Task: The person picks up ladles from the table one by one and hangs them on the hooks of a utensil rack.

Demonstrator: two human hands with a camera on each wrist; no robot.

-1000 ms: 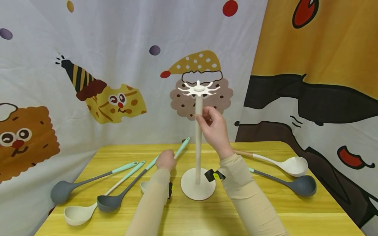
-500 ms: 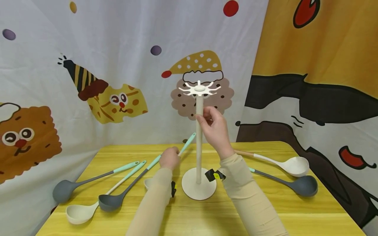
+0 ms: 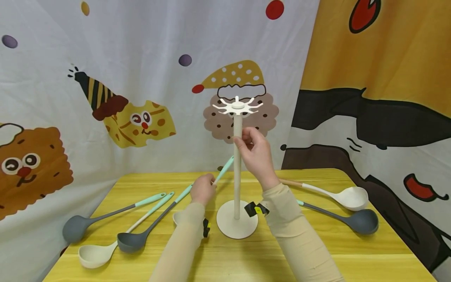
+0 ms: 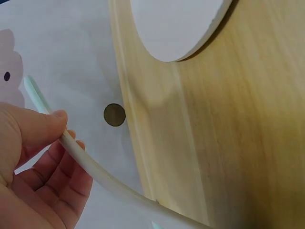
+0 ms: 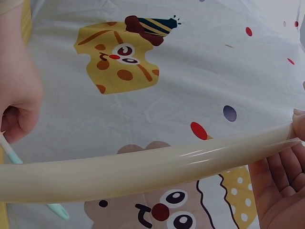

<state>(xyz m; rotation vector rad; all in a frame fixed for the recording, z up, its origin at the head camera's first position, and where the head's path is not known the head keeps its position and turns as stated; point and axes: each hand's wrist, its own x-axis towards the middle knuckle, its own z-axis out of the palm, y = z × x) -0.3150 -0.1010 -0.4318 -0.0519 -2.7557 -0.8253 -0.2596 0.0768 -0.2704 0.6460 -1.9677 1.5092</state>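
Left hand (image 3: 203,190) pinches mint-handled ladle (image 3: 223,170) by shaft (image 4: 109,180), mint end (image 4: 38,96) projecting past thumb (image 4: 45,126); right hand (image 3: 256,154) grips utensil stand (image 3: 237,229) by upright pole (image 3: 237,184).

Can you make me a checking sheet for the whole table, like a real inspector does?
Surface: yellow wood-grain table.
Job's things: white utensil stand, upright; cream-shafted, mint-tipped utensil, tilted, its tip raised.
Clutter: on the left, a grey round-ended utensil, cream ladle and grey ladle; on the right, a white ladle and dark grey ladle.
Hands: left hand pinches the mint-tipped utensil; right hand holds the stand's pole.
Cables: nothing seen.
Surroundings: cartoon-print cloth behind the table.
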